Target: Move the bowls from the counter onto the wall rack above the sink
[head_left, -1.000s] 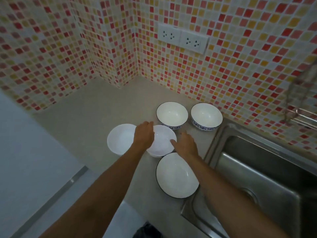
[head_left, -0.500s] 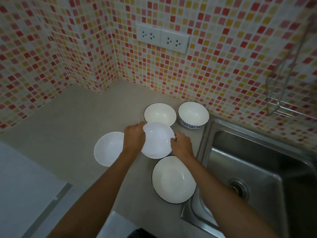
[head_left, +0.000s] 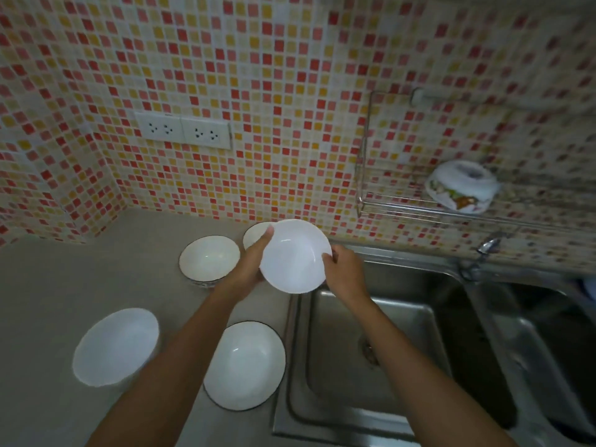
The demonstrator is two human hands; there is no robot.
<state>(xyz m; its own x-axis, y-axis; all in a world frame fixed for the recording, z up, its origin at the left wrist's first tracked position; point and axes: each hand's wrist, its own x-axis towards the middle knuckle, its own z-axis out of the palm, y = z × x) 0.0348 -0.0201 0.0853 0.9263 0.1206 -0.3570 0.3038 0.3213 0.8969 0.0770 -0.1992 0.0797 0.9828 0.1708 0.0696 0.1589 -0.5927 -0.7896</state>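
I hold a plain white bowl [head_left: 295, 255] in the air above the counter's right edge, my left hand [head_left: 248, 264] on its left rim and my right hand [head_left: 346, 272] on its right rim. On the counter [head_left: 64, 285] stand a dark-rimmed bowl [head_left: 209, 259], a bowl [head_left: 254, 235] half hidden behind the held one, a plain white bowl [head_left: 116, 346] at front left, and a dark-rimmed bowl [head_left: 245, 364] in front. The wire wall rack [head_left: 451, 211] hangs at upper right above the sink and carries an upturned patterned bowl [head_left: 461, 185].
A steel double sink [head_left: 387, 350] fills the lower right, with a tap [head_left: 487, 246] at the wall. A double power socket [head_left: 183, 130] sits on the tiled wall [head_left: 258, 91] above the counter. The tiled corner closes off the left side.
Both hands have lifted the plain white bowl off the counter and carried it up and to the right, toward the sink. The view has swung right, showing the rack.
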